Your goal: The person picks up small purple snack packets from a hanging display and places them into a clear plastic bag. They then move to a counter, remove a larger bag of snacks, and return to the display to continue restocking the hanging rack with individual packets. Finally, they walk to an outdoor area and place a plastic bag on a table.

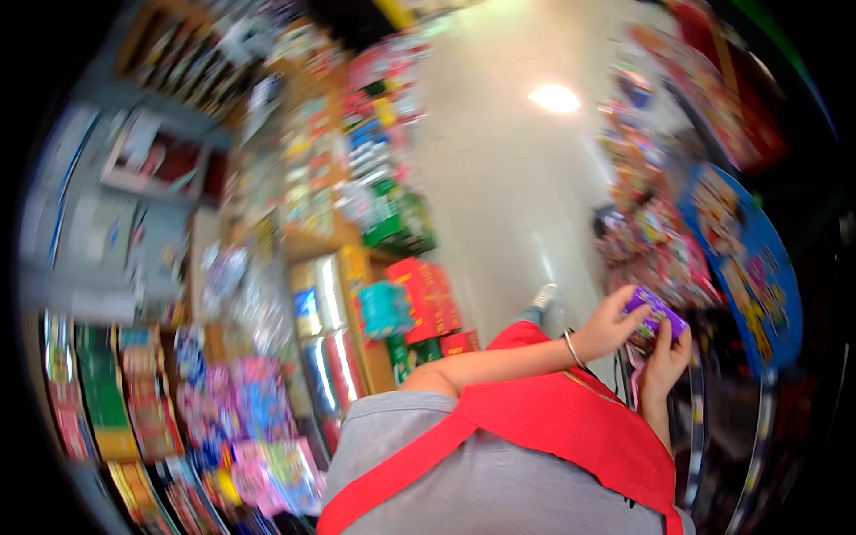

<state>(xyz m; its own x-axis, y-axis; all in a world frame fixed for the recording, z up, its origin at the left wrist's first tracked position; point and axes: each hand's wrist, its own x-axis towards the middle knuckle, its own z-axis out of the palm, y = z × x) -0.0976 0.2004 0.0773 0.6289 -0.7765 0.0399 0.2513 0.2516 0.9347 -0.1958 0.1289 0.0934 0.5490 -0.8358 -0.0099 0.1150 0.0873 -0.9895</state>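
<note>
A small purple packet [657, 318] with coloured print is held in front of me, at the right of the view. My left hand [612, 321], with a bangle at its wrist, grips the packet's left end between thumb and fingers. From below and to the right, my right hand [671, 358] holds its other end. Both hands are above the edge of a dark shelf rack, beside a stand with a blue printed sign [749, 267]. I wear a red apron [568, 428] over a grey shirt.
Shelves of packaged goods [314, 160] run along the left, with red boxes [424, 301] and green boxes [394, 214] at the aisle side. Books or packets [100, 394] stand lower left. Wrapped goods [655, 247] fill a rack on the right. A pale floor [501, 200] lies between.
</note>
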